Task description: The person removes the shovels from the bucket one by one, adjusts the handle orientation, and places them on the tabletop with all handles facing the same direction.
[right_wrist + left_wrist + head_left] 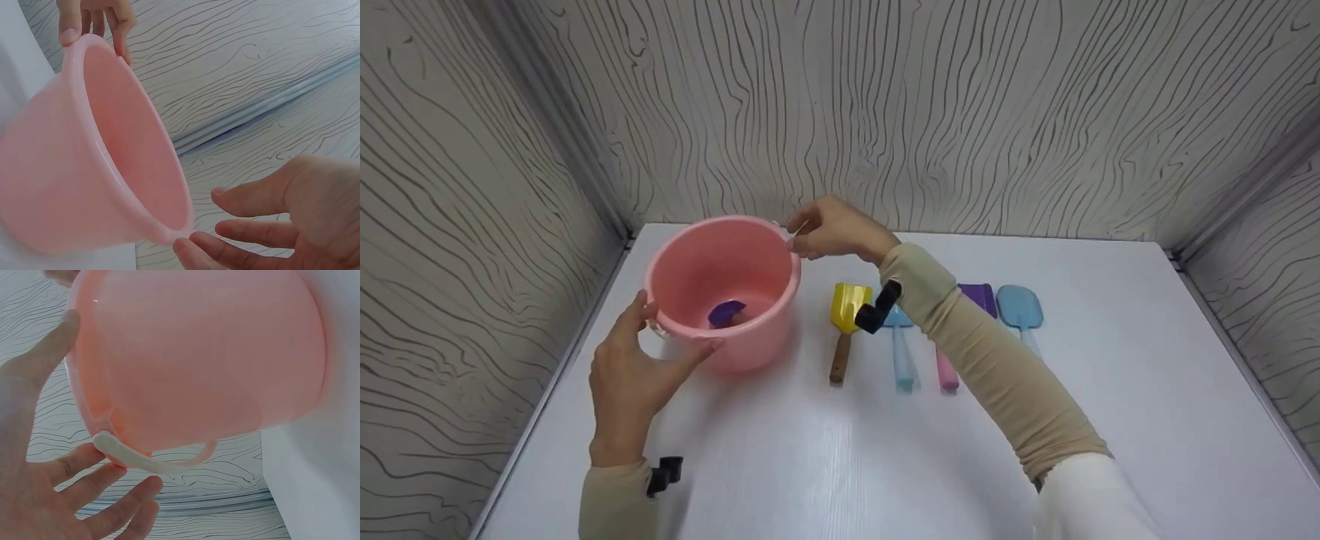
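A pink bucket (761, 345) stands upright on the left of the white table, with a purple-headed tool (725, 313) lying inside it. My left hand (630, 375) touches its near left rim, thumb and fingers spread apart. In the left wrist view the thumb lies along the rim, and the fingertips reach the end of the white handle (140, 460), which hangs down the side. My right hand (840, 229) is at the far right rim. In the right wrist view its lower fingertips touch the rim, and the thumb stays apart from it.
Right of the bucket lie a yellow toy shovel (851, 304) with a brown grip, a blue one (901, 356), a purple one with a pink grip (947, 371) and a light-blue one (1020, 306). My right forearm partly covers them. Wood-patterned walls (840, 112) enclose the table.
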### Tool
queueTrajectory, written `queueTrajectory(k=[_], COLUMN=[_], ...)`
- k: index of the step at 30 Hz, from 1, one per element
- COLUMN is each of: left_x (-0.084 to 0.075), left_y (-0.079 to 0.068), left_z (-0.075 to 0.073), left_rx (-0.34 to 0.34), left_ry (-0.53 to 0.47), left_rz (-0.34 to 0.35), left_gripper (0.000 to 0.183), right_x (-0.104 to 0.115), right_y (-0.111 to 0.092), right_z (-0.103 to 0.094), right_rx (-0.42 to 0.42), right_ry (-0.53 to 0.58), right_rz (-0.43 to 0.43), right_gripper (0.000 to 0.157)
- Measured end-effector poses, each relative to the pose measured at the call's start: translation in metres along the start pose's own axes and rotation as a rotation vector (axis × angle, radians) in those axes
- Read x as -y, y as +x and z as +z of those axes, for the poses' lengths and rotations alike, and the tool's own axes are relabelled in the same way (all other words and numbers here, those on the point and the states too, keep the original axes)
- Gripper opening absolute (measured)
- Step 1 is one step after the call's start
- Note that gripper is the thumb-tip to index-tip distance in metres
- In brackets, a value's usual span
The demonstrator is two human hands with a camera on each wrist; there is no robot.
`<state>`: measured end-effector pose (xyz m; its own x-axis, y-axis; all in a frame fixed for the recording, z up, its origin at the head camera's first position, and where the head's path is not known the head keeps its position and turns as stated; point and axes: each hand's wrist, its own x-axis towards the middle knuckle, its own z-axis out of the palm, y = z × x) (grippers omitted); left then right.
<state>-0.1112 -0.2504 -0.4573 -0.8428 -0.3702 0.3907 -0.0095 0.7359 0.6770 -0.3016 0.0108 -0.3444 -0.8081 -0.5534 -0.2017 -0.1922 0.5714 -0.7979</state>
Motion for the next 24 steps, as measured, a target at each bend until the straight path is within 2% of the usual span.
queueTrajectory(k=[9,15,19,21,24], left_x=[0.001,0.004,0.004,0.003,0.002], left_y=[0.0,0.002,0.002,0.001,0.001], left_z=[-0.001,-0.003,-0.004,-0.003,0.0], left_rx=[0.007,0.008,0.002,0.005,0.015], left_ry=[0.013,0.049,0.057,0.054,0.043], left_rz=[0.015,0.039,0.016,0.006,0.005], left_gripper=[0.116,0.118,0.118,0.119,0.12], right_x=[0.017,0.027,0.032,0.032,0.029], right_y=[0.015,0.027,0.036,0.04,0.045], right_z=[0.032,0.053,0.065,0.07,0.076], right_rx=[0.036,0.074,0.093,0.095,0.123], right_ry=[-0.073,-0.195,-0.29,-0.319,-0.371], right_rz=[0.019,-0.039,-0.098,-0.11,-0.081], right_gripper=[0.038,0.041,0.041,0.034,0.01])
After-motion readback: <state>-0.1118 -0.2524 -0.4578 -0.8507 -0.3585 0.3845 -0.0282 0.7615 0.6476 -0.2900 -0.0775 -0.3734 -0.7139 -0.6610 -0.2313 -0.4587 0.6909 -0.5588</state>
